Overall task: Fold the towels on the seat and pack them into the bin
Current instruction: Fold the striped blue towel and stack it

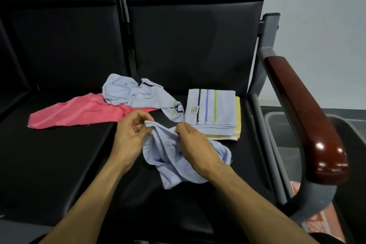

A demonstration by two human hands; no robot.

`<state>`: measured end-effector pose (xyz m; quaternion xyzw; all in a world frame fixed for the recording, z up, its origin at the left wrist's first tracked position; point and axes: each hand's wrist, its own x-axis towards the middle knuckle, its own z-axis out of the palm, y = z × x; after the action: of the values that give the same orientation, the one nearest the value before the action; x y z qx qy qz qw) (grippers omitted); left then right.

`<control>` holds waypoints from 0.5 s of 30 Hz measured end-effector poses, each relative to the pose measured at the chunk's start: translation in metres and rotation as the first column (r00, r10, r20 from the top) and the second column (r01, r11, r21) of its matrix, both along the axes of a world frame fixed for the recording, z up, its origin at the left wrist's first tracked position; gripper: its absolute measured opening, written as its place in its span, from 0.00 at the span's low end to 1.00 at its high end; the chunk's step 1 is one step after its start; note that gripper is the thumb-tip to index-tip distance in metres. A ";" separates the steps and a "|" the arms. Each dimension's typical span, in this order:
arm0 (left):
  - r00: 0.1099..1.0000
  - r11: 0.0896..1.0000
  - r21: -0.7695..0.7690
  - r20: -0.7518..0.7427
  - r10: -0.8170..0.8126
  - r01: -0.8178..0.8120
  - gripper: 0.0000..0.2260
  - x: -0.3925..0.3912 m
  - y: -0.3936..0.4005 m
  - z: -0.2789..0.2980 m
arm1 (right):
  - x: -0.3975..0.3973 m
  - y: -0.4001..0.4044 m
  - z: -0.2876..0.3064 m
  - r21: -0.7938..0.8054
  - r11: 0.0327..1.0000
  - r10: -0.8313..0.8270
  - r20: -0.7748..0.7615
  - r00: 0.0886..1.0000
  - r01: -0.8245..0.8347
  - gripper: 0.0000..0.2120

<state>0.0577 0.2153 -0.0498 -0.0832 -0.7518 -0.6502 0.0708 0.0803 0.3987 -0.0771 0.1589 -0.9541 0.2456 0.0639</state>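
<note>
Both hands are up close together over the front of the black seat (59, 164), and both pinch the top edge of one crumpled light blue towel (168, 166). The left hand (130, 136) nips the edge at its left end with thumb and fingers. The right hand (195, 144) nips the same edge a little to the right. The rest of the towel hangs down and bunches on the seat toward the person, mostly under the right hand.

The held edge runs left to right between the two hands (that is the line that matters). I think the next job is to pull the hands apart along that line so the towel opens flat, and neither hand is much nearer than the other.

Behind the hands lie a pink towel (75, 112) and another blue towel (134, 93), both unfolded. A folded pile (213, 113) sits just to the right. The grey bin (281, 134) waits past the armrest (305, 113), on the right side
</note>
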 end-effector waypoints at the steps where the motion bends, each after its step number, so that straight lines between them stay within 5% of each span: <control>1: 1.000 1.000 0.005 -0.009 -0.005 0.005 0.12 0.000 0.001 0.001 | -0.001 0.002 0.000 0.000 0.999 -0.048 0.003 0.999 0.048 0.13; 6: 0.997 0.997 0.053 -0.038 0.066 -0.064 0.11 -0.001 0.001 0.002 | -0.010 0.024 0.004 -0.201 0.937 -0.298 -0.025 0.954 0.287 0.11; 15: 0.971 0.964 0.141 -0.044 0.235 -0.227 0.11 -0.008 -0.002 -0.001 | -0.017 0.048 -0.014 0.078 0.955 -0.284 -0.024 0.959 0.285 0.14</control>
<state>0.0497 0.2129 -0.0511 -0.0095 -0.7084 -0.6840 0.1740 0.0632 0.4462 -0.0916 0.0240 -0.9758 0.1942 0.0979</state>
